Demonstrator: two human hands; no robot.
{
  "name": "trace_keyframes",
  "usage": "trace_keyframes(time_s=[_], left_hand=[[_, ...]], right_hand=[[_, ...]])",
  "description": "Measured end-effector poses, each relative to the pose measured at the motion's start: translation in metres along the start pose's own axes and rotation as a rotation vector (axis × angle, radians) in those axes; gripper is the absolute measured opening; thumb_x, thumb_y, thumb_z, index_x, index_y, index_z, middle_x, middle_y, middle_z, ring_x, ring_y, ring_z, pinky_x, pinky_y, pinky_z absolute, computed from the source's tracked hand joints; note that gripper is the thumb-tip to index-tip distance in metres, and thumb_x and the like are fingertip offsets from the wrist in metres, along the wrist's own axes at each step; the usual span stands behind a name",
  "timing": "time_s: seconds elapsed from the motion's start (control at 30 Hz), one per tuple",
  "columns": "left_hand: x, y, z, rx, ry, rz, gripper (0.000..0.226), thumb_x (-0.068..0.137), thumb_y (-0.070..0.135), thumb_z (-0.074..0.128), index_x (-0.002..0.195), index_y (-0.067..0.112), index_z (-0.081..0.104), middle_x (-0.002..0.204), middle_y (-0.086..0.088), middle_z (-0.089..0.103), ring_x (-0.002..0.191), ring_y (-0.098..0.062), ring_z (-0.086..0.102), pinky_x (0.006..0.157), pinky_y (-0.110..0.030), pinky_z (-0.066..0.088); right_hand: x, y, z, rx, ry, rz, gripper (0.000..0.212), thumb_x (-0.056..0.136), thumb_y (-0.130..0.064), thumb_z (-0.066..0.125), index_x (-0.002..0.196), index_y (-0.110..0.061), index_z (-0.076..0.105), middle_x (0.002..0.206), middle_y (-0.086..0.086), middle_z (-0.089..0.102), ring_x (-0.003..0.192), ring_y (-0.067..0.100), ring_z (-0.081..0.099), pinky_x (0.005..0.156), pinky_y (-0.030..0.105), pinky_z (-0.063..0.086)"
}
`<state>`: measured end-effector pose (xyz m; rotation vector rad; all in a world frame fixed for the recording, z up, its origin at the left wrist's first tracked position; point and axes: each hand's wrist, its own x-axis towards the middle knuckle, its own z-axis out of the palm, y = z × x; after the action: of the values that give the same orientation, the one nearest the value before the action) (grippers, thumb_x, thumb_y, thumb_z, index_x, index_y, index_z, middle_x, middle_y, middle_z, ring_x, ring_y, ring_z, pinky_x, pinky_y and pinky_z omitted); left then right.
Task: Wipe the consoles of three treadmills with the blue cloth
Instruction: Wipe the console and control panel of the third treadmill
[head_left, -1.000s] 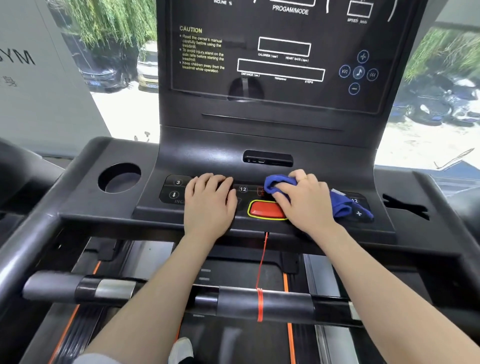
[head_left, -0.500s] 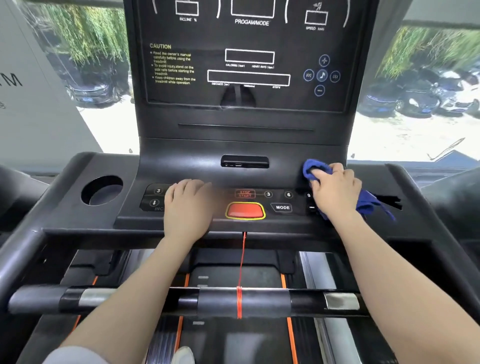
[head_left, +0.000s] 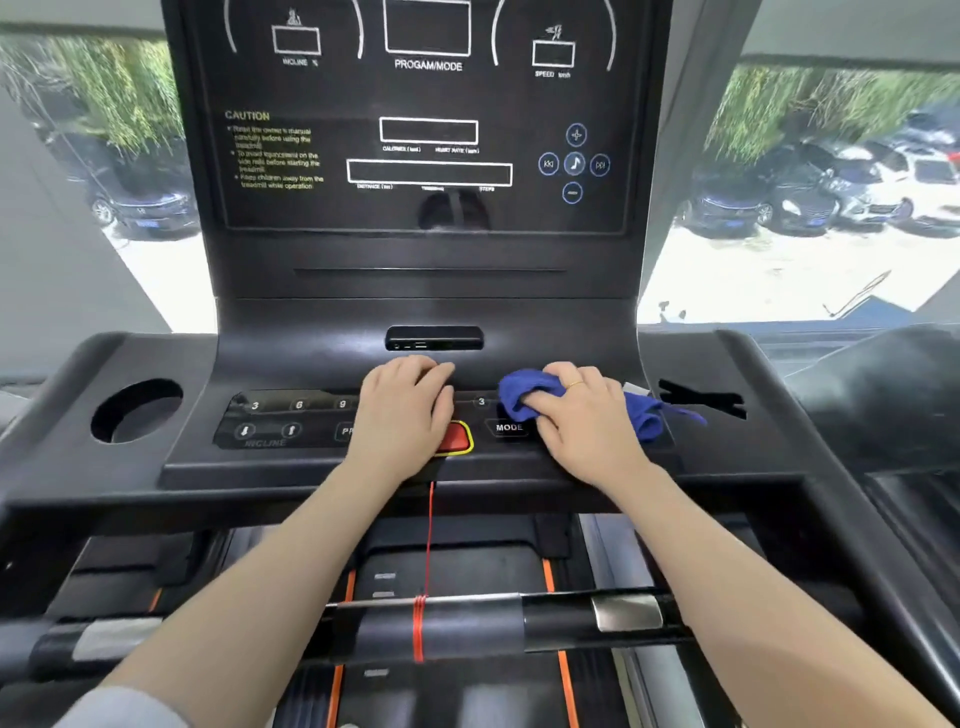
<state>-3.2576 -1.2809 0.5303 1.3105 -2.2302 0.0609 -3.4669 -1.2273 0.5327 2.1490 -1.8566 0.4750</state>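
A black treadmill console (head_left: 291, 364) fills the view, with a dark display panel (head_left: 426, 130) above and a button strip (head_left: 291, 421) below. My right hand (head_left: 582, 415) presses a bunched blue cloth (head_left: 519, 397) onto the right part of the button strip, just right of the MODE button (head_left: 508, 427); a tail of the cloth trails out to the right. My left hand (head_left: 405, 410) lies flat, fingers together, on the middle of the strip and covers part of the red stop button (head_left: 456, 437).
A round cup holder (head_left: 136, 410) sits in the console's left wing and a jagged slot (head_left: 701, 397) in the right wing. A red safety cord (head_left: 429, 540) hangs down to the black front handlebar (head_left: 467, 623). Windows behind show parked cars.
My right hand has slid the blue cloth left, from the strip's far right end toward the MODE button. My left hand has shifted right, now over the stop button. The camera has tilted slightly.
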Motion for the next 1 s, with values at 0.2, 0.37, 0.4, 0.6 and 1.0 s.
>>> trace_keyframes(time_s=[0.2,0.37,0.4,0.6,1.0], left_hand=[[-0.002,-0.004,0.006,-0.033,-0.041,-0.006,0.045,0.087,0.036,0.037,0.105,0.011,0.070,0.102,-0.002,0.068,0.095,-0.024,0.064,0.089,-0.041,0.043],[-0.001,0.001,0.003,-0.023,-0.063,-0.022,0.047,0.086,0.038,0.035,0.105,0.012,0.070,0.104,-0.001,0.069,0.098,-0.023,0.064,0.097,-0.045,0.039],[-0.001,0.002,0.002,-0.023,-0.066,-0.021,0.048,0.086,0.038,0.035,0.105,0.012,0.070,0.104,-0.001,0.070,0.098,-0.022,0.064,0.098,-0.045,0.038],[-0.002,0.003,0.001,-0.011,-0.081,-0.008,0.049,0.086,0.039,0.035,0.105,0.011,0.070,0.103,-0.002,0.070,0.097,-0.023,0.065,0.097,-0.045,0.039],[0.000,0.001,0.006,-0.070,-0.057,-0.044,0.049,0.083,0.028,0.030,0.104,0.008,0.070,0.104,-0.005,0.071,0.098,-0.025,0.065,0.091,-0.041,0.043]], right_hand=[[0.036,0.064,0.005,-0.003,-0.026,0.262,0.018,0.078,-0.011,0.065,0.094,-0.017,0.071,0.118,0.016,0.055,0.092,0.042,0.051,0.073,0.043,0.038],[0.044,0.073,0.007,0.005,-0.025,0.289,0.017,0.081,-0.011,0.063,0.096,-0.016,0.071,0.124,0.015,0.052,0.097,0.042,0.049,0.075,0.041,0.035],[0.044,0.071,0.006,0.002,-0.023,0.278,0.017,0.080,-0.012,0.064,0.095,-0.017,0.072,0.121,0.015,0.054,0.094,0.042,0.050,0.073,0.041,0.036],[-0.006,0.028,-0.007,0.081,-0.055,-0.008,0.034,0.072,-0.030,0.040,0.082,-0.026,0.073,0.098,0.004,0.061,0.071,0.029,0.053,0.062,0.032,0.039],[-0.001,0.071,-0.004,-0.169,-0.058,0.413,0.027,0.088,-0.023,0.050,0.111,-0.018,0.064,0.107,0.018,0.052,0.089,0.038,0.049,0.071,0.041,0.037]])
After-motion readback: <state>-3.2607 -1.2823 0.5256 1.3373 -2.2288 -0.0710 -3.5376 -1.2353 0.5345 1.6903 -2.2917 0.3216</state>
